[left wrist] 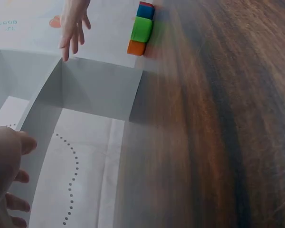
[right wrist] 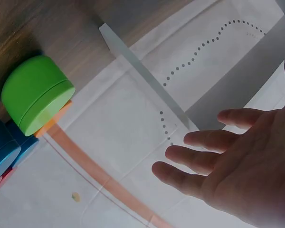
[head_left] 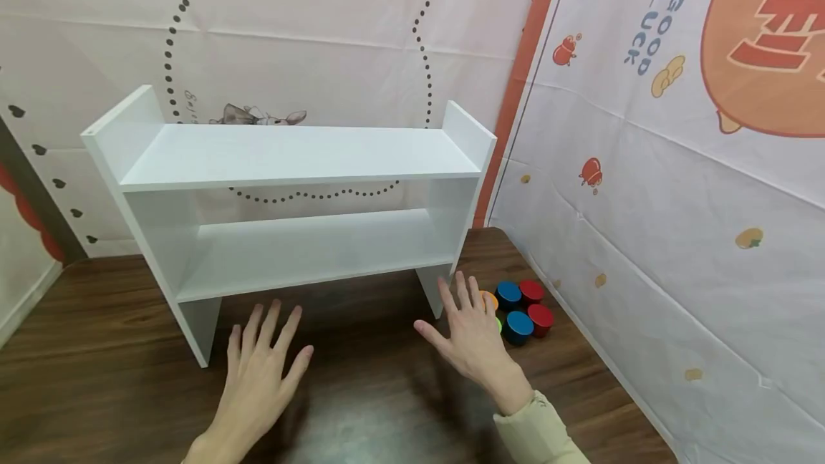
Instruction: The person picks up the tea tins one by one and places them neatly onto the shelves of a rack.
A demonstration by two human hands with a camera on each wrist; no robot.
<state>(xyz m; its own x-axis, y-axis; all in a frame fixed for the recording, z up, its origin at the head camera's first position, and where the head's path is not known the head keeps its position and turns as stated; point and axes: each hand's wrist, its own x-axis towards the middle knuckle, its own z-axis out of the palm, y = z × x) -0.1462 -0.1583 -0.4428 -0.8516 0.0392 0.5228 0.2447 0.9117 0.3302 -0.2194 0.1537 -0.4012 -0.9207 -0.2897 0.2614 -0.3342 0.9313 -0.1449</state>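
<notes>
A white two-tier shelf (head_left: 322, 156) stands on the brown wooden table. My left hand (head_left: 254, 374) hovers before its lower left part, fingers spread, with nothing in it. Beyond the shelf's right foot, my right hand (head_left: 473, 342) is held over the table with straight, spread fingers, also holding nothing. Just right of that hand sit several round lidded containers: blue (head_left: 518, 326), red (head_left: 540, 319), green (right wrist: 35, 92) and orange ones. The right hand partly hides the green and orange ones in the head view.
The wooden table (head_left: 361, 407) spreads out below the shelf. Behind it hangs a pale printed cloth (head_left: 309, 6) with dotted lines. A second printed cloth (head_left: 677, 199) runs along the table's right edge, close to the containers.
</notes>
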